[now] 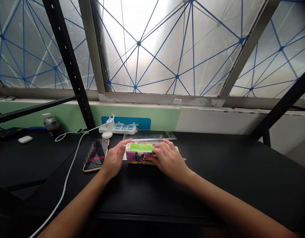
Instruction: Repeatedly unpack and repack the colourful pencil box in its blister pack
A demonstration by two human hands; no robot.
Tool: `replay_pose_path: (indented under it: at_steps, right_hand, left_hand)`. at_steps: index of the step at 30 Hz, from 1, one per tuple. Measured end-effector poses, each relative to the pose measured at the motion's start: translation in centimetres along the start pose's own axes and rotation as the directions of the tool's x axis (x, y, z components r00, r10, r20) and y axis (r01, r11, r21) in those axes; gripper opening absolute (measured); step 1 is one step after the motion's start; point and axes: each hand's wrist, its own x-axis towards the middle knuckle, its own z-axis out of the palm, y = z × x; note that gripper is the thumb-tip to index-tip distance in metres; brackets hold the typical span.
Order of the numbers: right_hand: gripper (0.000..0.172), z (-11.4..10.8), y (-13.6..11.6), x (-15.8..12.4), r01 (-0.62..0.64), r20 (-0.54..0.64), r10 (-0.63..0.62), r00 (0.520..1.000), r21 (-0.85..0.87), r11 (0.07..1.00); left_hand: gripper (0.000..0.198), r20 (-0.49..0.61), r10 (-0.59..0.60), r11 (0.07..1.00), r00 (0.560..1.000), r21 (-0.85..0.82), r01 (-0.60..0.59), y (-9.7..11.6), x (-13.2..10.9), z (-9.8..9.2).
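A small colourful cardboard box [139, 156] with a bright green top and a pink printed side lies lengthwise on the black desk. My right hand [168, 158] is wrapped over its right part, fingers on top and thumb at the near side, covering much of that end. At the box's left end is my left hand [114, 159], its fingers stretched forward beside the corner; whether they touch the box I cannot tell. A clear plastic case [167, 135] lies flat just behind the box. What the right fingertips press on is partly hidden.
A phone [96, 155] lies left of my left hand. Behind stand a white power strip [124, 128] and a round white object [107, 135]. A white cable [72, 168] crosses the left side. Farther left are a bottle [52, 124] and white earbuds case [25, 139]. Black metal posts [70, 66] flank the desk.
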Motion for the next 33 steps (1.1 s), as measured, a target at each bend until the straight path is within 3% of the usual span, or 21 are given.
replay_pose_path:
  at_steps: [4,7,10,13,15,17,19,22,25,27,29,31,33]
  right_hand:
    - [0.023,-2.4,-1.6,-0.6,-0.007,0.186,-0.018,0.982,0.135,0.991]
    - [0.035,-4.3,-1.6,-1.1,-0.092,0.402,-0.046,0.915,0.316,0.944]
    - [0.047,-5.5,0.7,-2.3,-0.222,0.554,-0.044,0.831,0.403,0.888]
    - [0.087,-5.4,4.6,-4.4,-0.385,0.657,0.079,0.750,0.336,0.860]
    - [0.115,-4.8,7.0,-6.0,-0.513,0.737,0.157,0.657,0.284,0.810]
    - [0.123,-4.1,8.6,-7.3,-0.596,0.785,0.182,0.592,0.275,0.754]
    - [0.109,-3.5,9.2,-7.9,-0.640,0.766,0.216,0.605,0.307,0.704]
    - [0.072,-2.8,9.0,-7.9,-0.667,0.652,0.314,0.690,0.405,0.626]
    - [0.050,-2.3,8.5,-7.5,-0.727,0.600,0.422,0.679,0.474,0.496]
    - [0.048,-1.8,8.3,-7.6,-0.758,0.581,0.488,0.652,0.478,0.444]
    - [0.052,-1.2,8.0,-7.7,-0.743,0.537,0.514,0.669,0.471,0.475]
    - [0.059,-0.8,7.9,-7.9,-0.721,0.519,0.503,0.691,0.448,0.529]
    - [0.068,-0.5,7.8,-8.0,-0.727,0.554,0.485,0.677,0.402,0.556]
  left_hand:
    - [0.065,0.223,-0.047,0.998,0.974,-0.021,0.053,0.1,0.2,-0.4]
    - [0.052,0.283,-0.088,0.995,0.955,0.066,0.072,0.1,0.3,-0.5]
    - [0.049,0.355,-0.065,0.986,0.933,0.165,0.006,0.2,0.3,-0.6]
    - [0.053,0.376,-0.062,0.978,0.924,0.209,-0.019,0.2,0.1,-0.6]
    - [0.055,0.378,-0.074,0.974,0.923,0.227,-0.015,0.1,0.1,-0.6]
    - [0.055,0.384,-0.086,0.973,0.919,0.232,-0.006,0.1,0.1,-0.6]
    - [0.056,0.377,-0.096,0.979,0.921,0.202,0.020,0.1,0.1,-0.6]
    - [0.059,0.323,-0.110,0.994,0.940,0.059,0.096,0.0,0.1,-0.4]
    - [0.071,0.231,-0.147,0.962,0.962,-0.193,0.193,-0.7,0.2,-0.2]
    - [0.077,0.154,-0.173,0.917,0.973,-0.336,0.216,-1.3,0.4,0.0]
    - [0.076,0.087,-0.192,0.901,0.978,-0.379,0.211,-1.7,0.6,0.2]
    - [0.071,0.069,-0.197,0.926,0.978,-0.316,0.208,-1.9,0.6,0.3]
    - [0.067,0.100,-0.184,0.958,0.978,-0.205,0.202,-1.7,0.5,0.5]
